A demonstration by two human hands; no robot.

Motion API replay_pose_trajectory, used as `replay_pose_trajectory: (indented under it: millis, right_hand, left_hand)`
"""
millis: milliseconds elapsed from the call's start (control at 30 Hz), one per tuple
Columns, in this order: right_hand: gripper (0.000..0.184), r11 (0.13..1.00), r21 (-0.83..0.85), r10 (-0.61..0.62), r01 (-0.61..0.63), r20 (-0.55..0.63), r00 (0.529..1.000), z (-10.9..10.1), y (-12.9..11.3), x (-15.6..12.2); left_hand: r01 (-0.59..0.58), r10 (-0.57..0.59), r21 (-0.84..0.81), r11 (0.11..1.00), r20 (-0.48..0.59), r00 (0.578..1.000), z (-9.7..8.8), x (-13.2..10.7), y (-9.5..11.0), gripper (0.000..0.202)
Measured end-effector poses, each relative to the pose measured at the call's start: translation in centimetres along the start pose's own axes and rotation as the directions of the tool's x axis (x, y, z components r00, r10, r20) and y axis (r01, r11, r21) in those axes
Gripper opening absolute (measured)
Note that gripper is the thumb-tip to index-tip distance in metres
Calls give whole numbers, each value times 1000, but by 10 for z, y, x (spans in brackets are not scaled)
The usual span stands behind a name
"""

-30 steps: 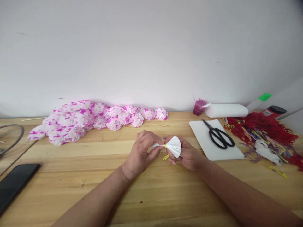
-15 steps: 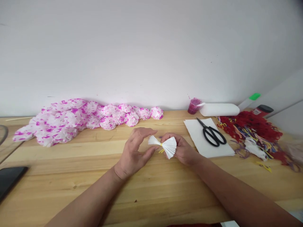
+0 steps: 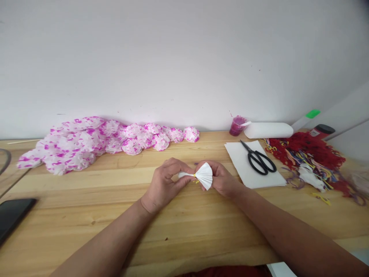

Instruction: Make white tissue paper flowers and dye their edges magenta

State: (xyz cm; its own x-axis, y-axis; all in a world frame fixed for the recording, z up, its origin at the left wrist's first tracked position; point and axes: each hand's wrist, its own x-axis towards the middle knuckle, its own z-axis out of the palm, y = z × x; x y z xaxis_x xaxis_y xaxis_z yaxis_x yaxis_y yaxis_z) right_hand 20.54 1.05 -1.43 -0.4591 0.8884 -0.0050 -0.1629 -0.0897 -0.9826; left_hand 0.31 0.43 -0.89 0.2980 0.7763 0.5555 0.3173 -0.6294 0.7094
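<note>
A pleated white paper bow (image 3: 205, 176), tied round its middle with yellow yarn (image 3: 195, 176), is held between both hands above the table. My left hand (image 3: 168, 181) pinches the narrow left half near the tie, thumb and fingertips closed on it. On the other side, my right hand (image 3: 218, 178) grips behind the fanned-out right half; most of its fingers are hidden by the paper and the hand itself. Short yellow yarn ends hang under the tie.
White-and-magenta paper flowers (image 3: 75, 144) lie heaped along the wall. Black-handled scissors (image 3: 261, 161) rest on white paper sheets (image 3: 245, 179). Behind stand a cup of magenta liquid (image 3: 237, 127) and a white roll (image 3: 269, 130). Yarn pieces (image 3: 314, 154) and a dark phone-like slab (image 3: 13, 215) flank the hands.
My left thumb and fingers have closed on the left half of the paper bow, pressing it narrow. Its right half now faces up more as a spread fan.
</note>
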Motion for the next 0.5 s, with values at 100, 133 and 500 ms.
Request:
replay_pose_trajectory:
  millis: [100, 133, 500]
  right_hand:
    - [25, 999, 21, 36, -36, -1, 999, -2, 3, -1]
    - [26, 998, 31, 51, -51, 10, 999, -2, 4, -1]
    - [31, 997, 10, 70, -70, 71, 995, -7, 2, -2]
  left_hand:
    - [18, -18, -19, 1000, 20, 1000, -1, 0, 1, 6]
    - [22, -21, -28, 999, 26, 999, -1, 0, 1, 6]
    - [237, -219, -213, 948, 103, 970, -1, -2, 5, 14]
